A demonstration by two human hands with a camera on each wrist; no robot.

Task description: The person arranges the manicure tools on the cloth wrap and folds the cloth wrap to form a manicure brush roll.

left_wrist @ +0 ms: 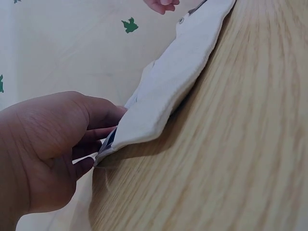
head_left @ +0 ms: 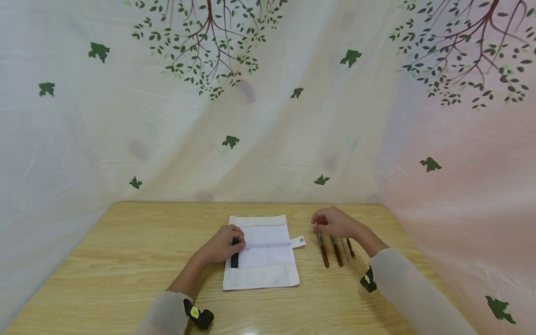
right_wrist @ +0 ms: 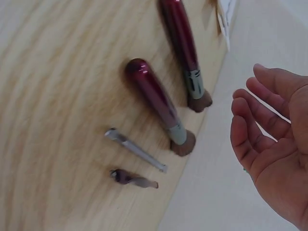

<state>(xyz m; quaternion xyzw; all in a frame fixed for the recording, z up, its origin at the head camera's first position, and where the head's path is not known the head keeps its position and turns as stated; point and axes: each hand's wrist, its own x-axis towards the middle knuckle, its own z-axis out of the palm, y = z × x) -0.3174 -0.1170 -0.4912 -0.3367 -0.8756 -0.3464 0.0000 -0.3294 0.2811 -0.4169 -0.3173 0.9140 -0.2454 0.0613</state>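
Note:
A white cloth brush roll [head_left: 264, 278] lies unfolded on the table, with a black strip-like item [head_left: 235, 261] along its left side. My left hand [head_left: 224, 243] rests at that side with bent fingers, thumb and fingertips touching the cloth around the black item; the left wrist view shows the hand [left_wrist: 53, 149] at the roll's corner. Over the bristle end of the nearest makeup brush [head_left: 324, 253] hovers my right hand [head_left: 335, 222], fingers loosely curled and holding nothing. Beside it lie a second red-handled brush [right_wrist: 154, 98], a thin silver tool [right_wrist: 137, 151] and a small dark-handled brush [right_wrist: 132, 179].
A snap tab [head_left: 298, 242] sticks out from the roll's right side toward the brushes. The wooden table [head_left: 125, 260] ends at a printed cloth backdrop [head_left: 268, 177] behind and on both sides. Each sleeve cuff carries a black wrist camera [head_left: 204, 319].

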